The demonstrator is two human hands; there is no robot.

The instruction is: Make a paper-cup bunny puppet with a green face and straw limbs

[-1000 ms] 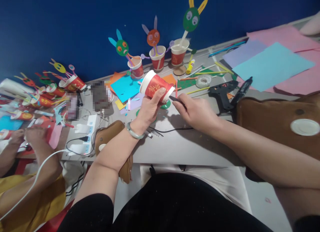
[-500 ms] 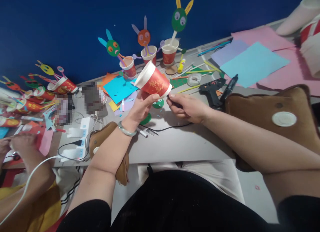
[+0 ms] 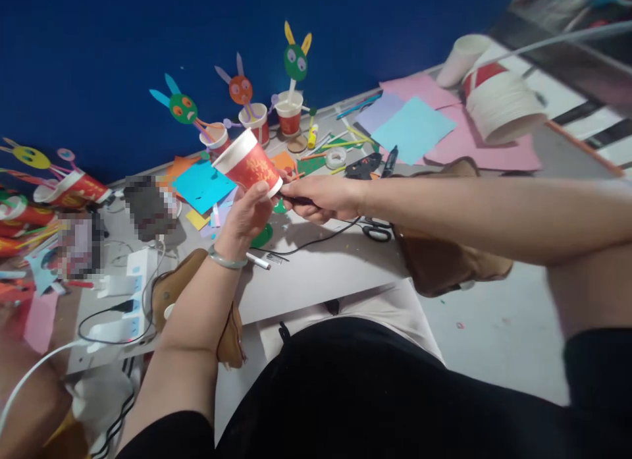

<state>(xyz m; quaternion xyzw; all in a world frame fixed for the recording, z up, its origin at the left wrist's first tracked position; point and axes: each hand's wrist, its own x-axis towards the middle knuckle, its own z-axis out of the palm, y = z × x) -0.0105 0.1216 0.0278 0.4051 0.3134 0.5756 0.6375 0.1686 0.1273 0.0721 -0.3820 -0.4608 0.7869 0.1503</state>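
My left hand is wrapped round the lower part of a red and white paper cup, which lies tilted with its rim toward the upper left. Close to the cup's base, my right hand is closed round a thin dark tool, most of it hidden by the fingers. The tool's tip is at the base of the cup. Green paper pieces lie on the table under the hands.
Three cups with paper rabbit heads stand along the blue wall. A black glue gun, scissors, coloured paper and stacked cups are on the right. A power strip with cables lies left, near a person's arm.
The view has turned right, so the table things sit further left and more of the stacked cups shows. Scissors have come into view. Both hands keep their hold at the cup's base.
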